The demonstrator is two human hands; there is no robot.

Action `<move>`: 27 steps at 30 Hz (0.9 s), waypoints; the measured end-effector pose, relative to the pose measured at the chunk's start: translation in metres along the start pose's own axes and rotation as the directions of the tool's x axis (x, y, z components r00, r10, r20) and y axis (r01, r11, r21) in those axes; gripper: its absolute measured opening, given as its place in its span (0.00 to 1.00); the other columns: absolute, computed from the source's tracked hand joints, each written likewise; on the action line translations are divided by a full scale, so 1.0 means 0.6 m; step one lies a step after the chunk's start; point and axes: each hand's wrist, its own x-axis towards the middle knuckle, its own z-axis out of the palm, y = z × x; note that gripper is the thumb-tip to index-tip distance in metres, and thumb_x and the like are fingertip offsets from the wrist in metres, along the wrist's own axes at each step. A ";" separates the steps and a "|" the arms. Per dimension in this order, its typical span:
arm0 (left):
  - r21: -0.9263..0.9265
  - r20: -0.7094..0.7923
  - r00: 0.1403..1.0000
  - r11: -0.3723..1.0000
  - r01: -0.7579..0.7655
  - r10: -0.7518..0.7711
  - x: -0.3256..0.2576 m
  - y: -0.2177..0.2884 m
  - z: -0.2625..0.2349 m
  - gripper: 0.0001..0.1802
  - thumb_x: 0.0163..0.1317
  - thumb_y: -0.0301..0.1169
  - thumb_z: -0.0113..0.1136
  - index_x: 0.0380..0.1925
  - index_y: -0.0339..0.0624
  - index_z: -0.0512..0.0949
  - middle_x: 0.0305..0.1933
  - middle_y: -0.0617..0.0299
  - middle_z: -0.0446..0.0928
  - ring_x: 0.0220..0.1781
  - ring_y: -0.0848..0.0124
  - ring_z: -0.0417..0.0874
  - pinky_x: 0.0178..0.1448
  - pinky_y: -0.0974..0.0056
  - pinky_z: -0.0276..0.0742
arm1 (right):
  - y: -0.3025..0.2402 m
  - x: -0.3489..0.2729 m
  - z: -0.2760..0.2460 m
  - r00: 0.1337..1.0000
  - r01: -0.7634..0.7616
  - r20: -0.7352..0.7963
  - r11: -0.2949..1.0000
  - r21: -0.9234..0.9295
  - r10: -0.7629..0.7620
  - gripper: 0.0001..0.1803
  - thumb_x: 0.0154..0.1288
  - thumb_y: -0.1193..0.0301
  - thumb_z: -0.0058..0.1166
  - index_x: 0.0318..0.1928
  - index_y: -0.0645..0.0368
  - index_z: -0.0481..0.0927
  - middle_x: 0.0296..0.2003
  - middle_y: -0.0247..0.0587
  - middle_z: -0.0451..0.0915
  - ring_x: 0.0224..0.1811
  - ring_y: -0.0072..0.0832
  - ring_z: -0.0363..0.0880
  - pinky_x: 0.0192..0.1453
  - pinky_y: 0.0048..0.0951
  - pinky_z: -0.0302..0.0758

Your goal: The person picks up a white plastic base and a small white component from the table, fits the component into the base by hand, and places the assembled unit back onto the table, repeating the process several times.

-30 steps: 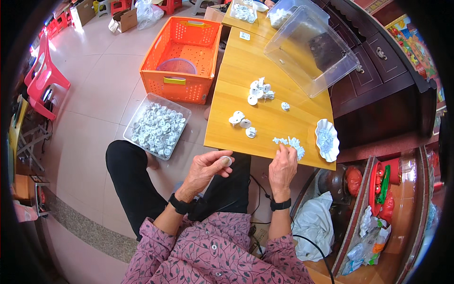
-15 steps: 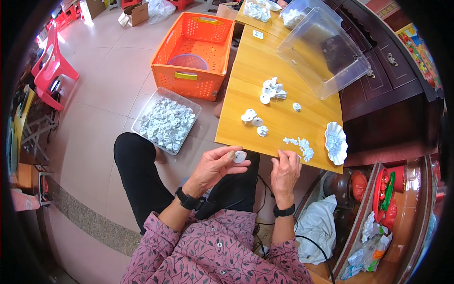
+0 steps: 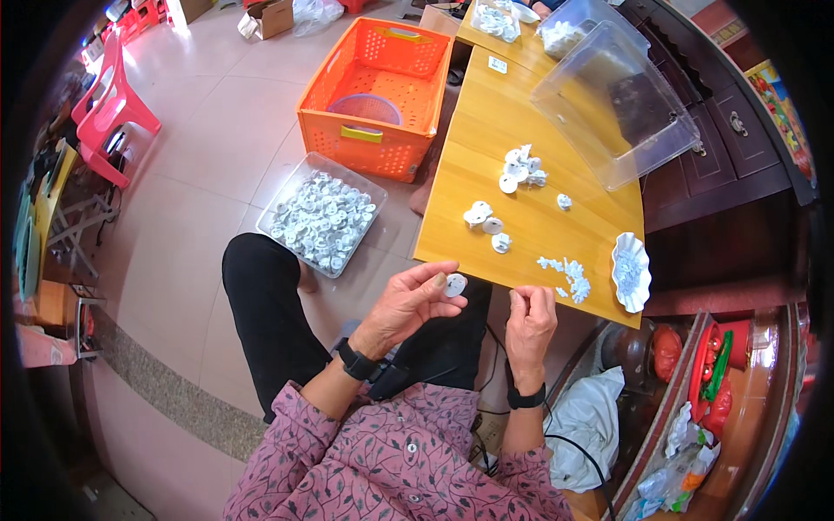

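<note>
Between the thumb and fingers of my left hand [image 3: 407,306] is a white round plastic disc [image 3: 455,285], held just off the table's front edge. To its right my right hand [image 3: 532,323] is closed in a pinch at the same edge; whatever its fingertips hold is too small or hidden to make out. Small pale-blue pieces [image 3: 575,280] lie loose on the yellow table [image 3: 469,104] beyond that hand. More white disc parts stand on the table in a near group [image 3: 479,214] and a farther heap [image 3: 519,169], with a single part [image 3: 564,201] to their right.
A scalloped white dish [image 3: 641,291] of small pieces sits at the table's right edge. On the left, a clear tub [image 3: 380,198] full of white parts stands by my knee, before an orange crate [image 3: 365,149]. A clear plastic bin [image 3: 660,161] lies tilted at the table's right side.
The whole view has shifted a little to the right. My right hand has drawn slightly nearer the left, its fingers more tightly pinched. The disc stays in my left hand.
</note>
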 end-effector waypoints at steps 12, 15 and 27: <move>0.036 -0.005 0.999 0.998 -0.047 0.048 0.001 -0.004 0.001 0.20 0.71 0.29 0.56 0.60 0.33 0.71 0.51 0.52 0.80 0.48 0.62 0.86 0.52 0.62 0.85 | -0.098 -0.015 0.015 0.852 -0.516 0.384 0.440 0.735 0.356 0.08 0.68 0.78 0.57 0.45 0.67 0.77 0.36 0.34 0.79 0.35 0.17 0.78 0.43 0.18 0.76; 0.021 0.017 0.998 0.998 -0.054 0.054 0.001 -0.002 0.005 0.20 0.71 0.29 0.55 0.60 0.33 0.71 0.50 0.54 0.80 0.48 0.63 0.86 0.52 0.63 0.85 | -0.106 -0.015 0.015 0.855 -0.508 0.380 0.420 0.752 0.353 0.08 0.68 0.79 0.57 0.45 0.67 0.77 0.37 0.35 0.80 0.37 0.17 0.79 0.44 0.18 0.77; 0.125 0.003 0.998 0.990 -0.065 0.065 0.003 -0.008 -0.006 0.17 0.71 0.30 0.56 0.56 0.34 0.76 0.50 0.59 0.80 0.49 0.73 0.82 0.51 0.67 0.84 | -0.103 -0.017 0.033 0.958 -0.284 0.199 0.758 0.587 0.204 0.04 0.64 0.79 0.61 0.38 0.65 0.82 0.34 0.37 0.78 0.30 0.21 0.78 0.36 0.22 0.76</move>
